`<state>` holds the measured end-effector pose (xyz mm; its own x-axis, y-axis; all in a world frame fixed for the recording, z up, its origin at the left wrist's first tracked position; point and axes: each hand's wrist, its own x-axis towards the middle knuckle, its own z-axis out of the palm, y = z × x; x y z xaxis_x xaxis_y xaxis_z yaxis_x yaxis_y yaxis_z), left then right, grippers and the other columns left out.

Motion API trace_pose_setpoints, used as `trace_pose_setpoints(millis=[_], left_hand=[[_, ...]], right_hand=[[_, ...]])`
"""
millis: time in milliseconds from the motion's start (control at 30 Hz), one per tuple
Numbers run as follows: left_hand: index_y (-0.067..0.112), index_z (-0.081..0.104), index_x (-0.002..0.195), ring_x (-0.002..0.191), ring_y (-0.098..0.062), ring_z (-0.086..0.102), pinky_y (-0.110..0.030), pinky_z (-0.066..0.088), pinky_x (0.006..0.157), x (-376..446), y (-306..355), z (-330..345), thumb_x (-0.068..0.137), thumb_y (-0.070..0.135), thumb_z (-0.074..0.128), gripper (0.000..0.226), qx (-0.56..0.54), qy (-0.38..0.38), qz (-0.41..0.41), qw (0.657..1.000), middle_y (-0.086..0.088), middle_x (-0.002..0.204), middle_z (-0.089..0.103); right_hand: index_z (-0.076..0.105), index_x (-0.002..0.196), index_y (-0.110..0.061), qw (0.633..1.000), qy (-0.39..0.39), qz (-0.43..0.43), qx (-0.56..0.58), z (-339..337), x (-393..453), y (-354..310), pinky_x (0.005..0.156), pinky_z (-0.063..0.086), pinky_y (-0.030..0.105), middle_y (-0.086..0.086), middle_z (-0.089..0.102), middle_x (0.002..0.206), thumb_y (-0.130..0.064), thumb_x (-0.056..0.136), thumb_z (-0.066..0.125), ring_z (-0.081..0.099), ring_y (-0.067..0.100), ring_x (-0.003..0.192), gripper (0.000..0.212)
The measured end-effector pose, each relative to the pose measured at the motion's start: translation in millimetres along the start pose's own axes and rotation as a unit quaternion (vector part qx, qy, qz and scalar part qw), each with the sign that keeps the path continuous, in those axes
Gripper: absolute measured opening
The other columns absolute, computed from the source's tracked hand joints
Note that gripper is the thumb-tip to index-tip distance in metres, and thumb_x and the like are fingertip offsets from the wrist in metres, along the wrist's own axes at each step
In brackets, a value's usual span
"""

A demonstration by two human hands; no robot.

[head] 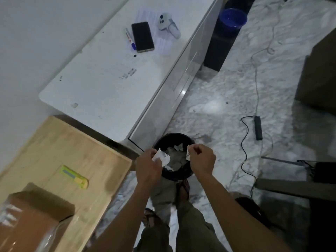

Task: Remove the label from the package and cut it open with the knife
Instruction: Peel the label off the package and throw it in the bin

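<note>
Both my hands hover over a black waste bin (181,176) on the floor. My left hand (148,165) pinches a crumpled white piece of label (161,157). Between the fingertips of my right hand (201,159) is a smaller white label scrap (188,155). The brown cardboard package (31,220), wrapped in clear tape, rests at the near left on a wooden table (54,146). A yellow-green utility knife (75,176) lies on that table beyond the package, untouched.
A white cabinet top (101,84) behind the table holds a black phone (142,37), pens and a white controller (168,26). A blue bucket (232,18), cables and a black power strip (258,127) lie on the marble floor. Crumpled paper fills the bin.
</note>
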<state>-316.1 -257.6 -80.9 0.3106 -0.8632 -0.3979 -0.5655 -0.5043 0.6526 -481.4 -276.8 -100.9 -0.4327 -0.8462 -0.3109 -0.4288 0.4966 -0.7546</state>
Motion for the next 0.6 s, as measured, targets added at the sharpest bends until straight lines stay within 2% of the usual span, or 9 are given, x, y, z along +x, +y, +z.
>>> trace_pose_setpoints(millis=[67,133,233,300,367,433,533,600], left_hand=[[0.007,0.068,0.111,0.1,-0.03,0.065,-0.03,0.044,0.081,14.4,0.7,20.9,0.089,0.01,0.064,0.022,0.037,-0.01,-0.007,0.999,-0.01,0.106,0.071],[0.007,0.069,0.107,0.098,-0.033,0.064,-0.037,0.048,0.082,29.1,0.4,41.0,0.088,0.012,0.063,0.02,0.051,-0.015,-0.014,0.999,-0.013,0.101,0.071],[0.006,0.069,0.098,0.089,-0.035,0.063,-0.044,0.051,0.079,48.5,-2.9,68.0,0.083,0.02,0.057,0.024,0.063,-0.01,-0.015,0.998,-0.015,0.092,0.07],[0.007,0.069,0.095,0.085,-0.033,0.063,-0.044,0.052,0.076,59.4,-4.3,81.8,0.084,0.017,0.059,0.018,0.066,-0.01,-0.02,0.998,-0.012,0.088,0.069],[0.009,0.069,0.094,0.082,-0.031,0.064,-0.045,0.054,0.074,69.4,-8.6,93.3,0.084,0.016,0.061,0.015,0.063,-0.009,-0.02,0.998,-0.01,0.086,0.07],[0.012,0.069,0.095,0.08,-0.03,0.064,-0.045,0.054,0.072,77.8,-13.2,102.5,0.08,0.022,0.057,0.022,0.06,-0.004,-0.025,0.998,-0.008,0.086,0.07],[0.016,0.068,0.109,0.085,-0.031,0.068,-0.045,0.056,0.075,88.1,-20.0,113.0,0.085,0.022,0.063,0.025,0.059,-0.003,-0.032,0.998,-0.009,0.094,0.073],[0.019,0.067,0.114,0.089,-0.029,0.07,-0.045,0.057,0.078,93.3,-22.6,116.8,0.086,0.017,0.069,0.028,0.058,-0.003,-0.026,0.998,-0.008,0.097,0.074]], right_hand=[[0.073,0.083,-0.015,1.0,-0.005,0.01,-0.017,7.0,20.0,11.7,0.064,0.044,0.022,0.003,0.068,0.081,-0.025,0.092,0.066,0.062,0.018,0.077,0.016],[0.075,0.087,-0.012,0.999,-0.013,0.011,-0.039,14.4,40.5,21.4,0.064,0.043,0.023,0.007,0.069,0.084,-0.025,0.092,0.066,0.059,0.018,0.076,0.017],[0.075,0.08,-0.007,0.998,-0.027,-0.008,-0.05,25.3,68.2,31.5,0.056,0.037,0.017,0.01,0.068,0.071,-0.02,0.091,0.066,0.052,0.014,0.061,0.019],[0.075,0.077,-0.008,0.998,-0.037,-0.005,-0.06,35.1,83.1,40.6,0.057,0.041,0.023,0.009,0.067,0.066,-0.022,0.091,0.066,0.055,0.016,0.058,0.022],[0.076,0.083,-0.013,0.996,-0.046,0.014,-0.07,46.4,94.8,51.5,0.061,0.047,0.028,0.005,0.068,0.07,-0.028,0.091,0.067,0.062,0.02,0.069,0.02],[0.076,0.091,-0.014,0.995,-0.053,0.028,-0.074,55.4,102.6,58.7,0.065,0.051,0.032,0.005,0.069,0.079,-0.031,0.091,0.067,0.064,0.022,0.078,0.019],[0.073,0.104,-0.014,0.993,-0.073,0.03,-0.088,63.4,110.2,63.8,0.068,0.055,0.036,0.004,0.07,0.085,-0.035,0.09,0.067,0.064,0.021,0.079,0.026],[0.072,0.104,-0.011,0.992,-0.084,0.03,-0.091,66.7,112.3,65.7,0.068,0.055,0.037,0.004,0.069,0.084,-0.034,0.088,0.068,0.061,0.019,0.076,0.029]])
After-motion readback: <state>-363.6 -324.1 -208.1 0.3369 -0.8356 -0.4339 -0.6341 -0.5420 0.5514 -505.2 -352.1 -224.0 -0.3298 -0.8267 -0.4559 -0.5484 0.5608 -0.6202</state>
